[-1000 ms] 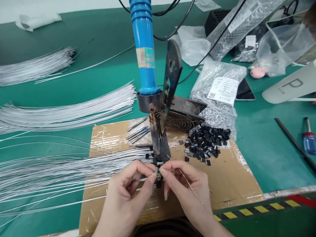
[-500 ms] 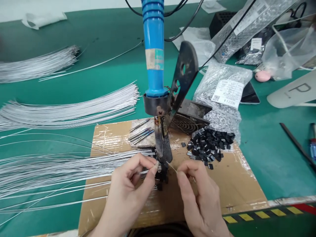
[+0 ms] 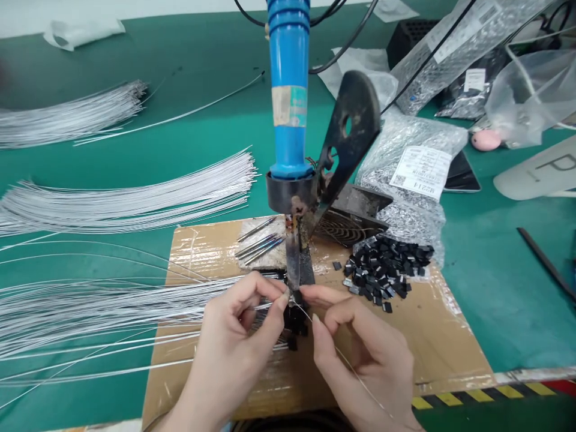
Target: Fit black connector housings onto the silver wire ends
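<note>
A blue-handled soldering iron (image 3: 288,90) stands tip-down in a dark metal stand (image 3: 346,138) over a cardboard sheet (image 3: 418,336). Just below its tip, my left hand (image 3: 234,354) pinches the end of a thin silver wire (image 3: 135,306) from the bundle at the left. My right hand (image 3: 360,354) pinches a strand of solder wire (image 3: 346,360) and holds its end against the tip. Both sets of fingertips almost touch under the iron. Small black parts (image 3: 297,324) lie between the hands.
A heap of small black components (image 3: 387,270) lies right of the iron. Bundles of silver wires (image 3: 130,198) fan over the green table at the left. Silver bags (image 3: 405,180), a clear bag (image 3: 526,102) and a phone (image 3: 459,171) crowd the back right. A black rod (image 3: 544,261) lies far right.
The view has shifted left, so the iron sits further right in the picture. My right hand drew back from the tip half a second ago and has returned to it with the solder strand.
</note>
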`<state>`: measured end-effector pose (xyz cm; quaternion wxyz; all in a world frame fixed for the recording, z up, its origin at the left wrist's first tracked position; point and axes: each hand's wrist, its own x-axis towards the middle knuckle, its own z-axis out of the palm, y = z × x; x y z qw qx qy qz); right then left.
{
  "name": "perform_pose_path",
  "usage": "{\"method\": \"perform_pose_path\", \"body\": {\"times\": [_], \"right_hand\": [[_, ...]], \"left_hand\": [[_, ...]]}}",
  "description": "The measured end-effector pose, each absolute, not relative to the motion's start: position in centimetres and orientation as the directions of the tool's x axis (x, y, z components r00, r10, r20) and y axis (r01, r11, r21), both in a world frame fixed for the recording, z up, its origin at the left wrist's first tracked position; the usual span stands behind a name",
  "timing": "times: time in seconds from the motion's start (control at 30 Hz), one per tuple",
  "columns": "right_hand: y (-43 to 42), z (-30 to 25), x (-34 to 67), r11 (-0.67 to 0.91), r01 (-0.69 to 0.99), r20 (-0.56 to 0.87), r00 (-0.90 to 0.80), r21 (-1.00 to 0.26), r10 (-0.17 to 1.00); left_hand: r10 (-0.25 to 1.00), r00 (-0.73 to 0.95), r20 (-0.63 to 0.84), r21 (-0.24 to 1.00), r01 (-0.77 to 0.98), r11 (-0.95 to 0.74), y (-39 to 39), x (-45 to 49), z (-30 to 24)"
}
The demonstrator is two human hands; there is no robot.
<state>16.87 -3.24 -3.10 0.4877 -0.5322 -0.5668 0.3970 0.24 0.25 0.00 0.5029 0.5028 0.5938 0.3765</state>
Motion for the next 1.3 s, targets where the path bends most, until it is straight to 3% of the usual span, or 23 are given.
{"method": "perform_pose_path", "body": {"times": [0.33,1.3], "right_hand": [[-2.98,-2.47,16.14,0.064,0.202,0.092,0.135,-0.977,0.987],[-2.84,-2.42,15.89,0.098,0.18,0.127,0.162,-0.979,0.979]], "left_hand": [[0.976,-0.009,-0.216,0.945,0.249,0.211,0.8,0.5,0.16],[0.98,0.0,-0.198,0.943,0.271,0.191,0.21,0.08,0.48]]}}
